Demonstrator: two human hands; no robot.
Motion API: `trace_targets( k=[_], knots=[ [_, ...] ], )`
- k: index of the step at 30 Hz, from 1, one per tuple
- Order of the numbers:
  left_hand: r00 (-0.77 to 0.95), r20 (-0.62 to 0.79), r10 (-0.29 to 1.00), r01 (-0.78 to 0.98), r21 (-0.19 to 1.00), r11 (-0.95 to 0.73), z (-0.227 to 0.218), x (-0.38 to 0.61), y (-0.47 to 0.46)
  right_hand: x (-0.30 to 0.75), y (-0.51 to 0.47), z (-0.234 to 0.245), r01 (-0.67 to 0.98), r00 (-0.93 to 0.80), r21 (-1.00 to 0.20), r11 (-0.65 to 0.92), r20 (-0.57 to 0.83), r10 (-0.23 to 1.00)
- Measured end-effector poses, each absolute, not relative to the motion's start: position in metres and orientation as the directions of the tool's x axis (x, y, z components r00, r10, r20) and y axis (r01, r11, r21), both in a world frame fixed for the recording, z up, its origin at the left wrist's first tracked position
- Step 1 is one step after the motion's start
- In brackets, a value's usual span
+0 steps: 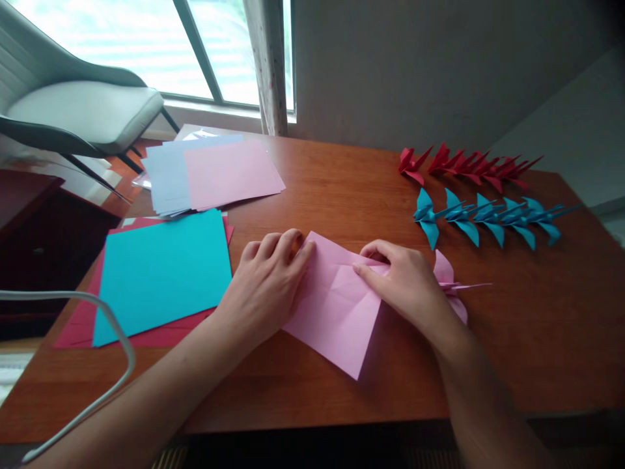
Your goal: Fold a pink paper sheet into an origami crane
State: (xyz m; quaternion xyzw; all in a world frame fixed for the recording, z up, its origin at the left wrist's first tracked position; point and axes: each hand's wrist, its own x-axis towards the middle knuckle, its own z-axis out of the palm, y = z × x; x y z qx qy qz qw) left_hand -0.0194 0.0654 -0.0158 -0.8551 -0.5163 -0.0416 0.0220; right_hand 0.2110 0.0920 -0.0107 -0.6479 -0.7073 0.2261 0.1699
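Note:
A creased pink paper sheet [336, 306] lies on the wooden table [312, 378] in front of me. My left hand [266, 283] rests on its left edge, fingers curled and pressing the paper down. My right hand [407, 283] sits on the sheet's right side, thumb and forefinger pinching a fold near the middle. Behind my right hand lies a folded pink paper crane [452, 283], partly hidden by the hand.
A turquoise sheet [163, 273] lies on red sheets at the left, with pale blue and pink sheets [215, 172] behind. Several blue cranes [488, 218] and red cranes [469, 164] line the right. A grey chair [83, 111] stands by the window. A white cable [97, 326] curves at left.

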Motion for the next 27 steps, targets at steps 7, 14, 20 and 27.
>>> trace_targets(
  k=[7,14,20,27],
  knots=[
    [0.478,0.074,0.875,0.877,0.007,-0.480,-0.012,-0.015,0.063,0.218,0.050,-0.028,0.761,-0.194,-0.589,0.271,0.193,0.962],
    [0.467,0.029,0.884,0.884,-0.046,-0.465,-0.012,-0.012,0.068,0.216,0.038,-0.039,0.784,-0.285,-0.425,0.452,0.400,0.871],
    [0.452,0.050,0.890,0.890,-0.092,-0.447,-0.012,-0.013,0.069,0.213,0.037,-0.035,0.751,-0.283,-0.447,0.486,0.447,0.849],
    [0.454,0.020,0.891,0.886,-0.118,-0.449,-0.007,-0.011,0.067,0.213,0.037,-0.027,0.738,-0.174,-0.558,0.380,0.387,0.906]
  ],
)
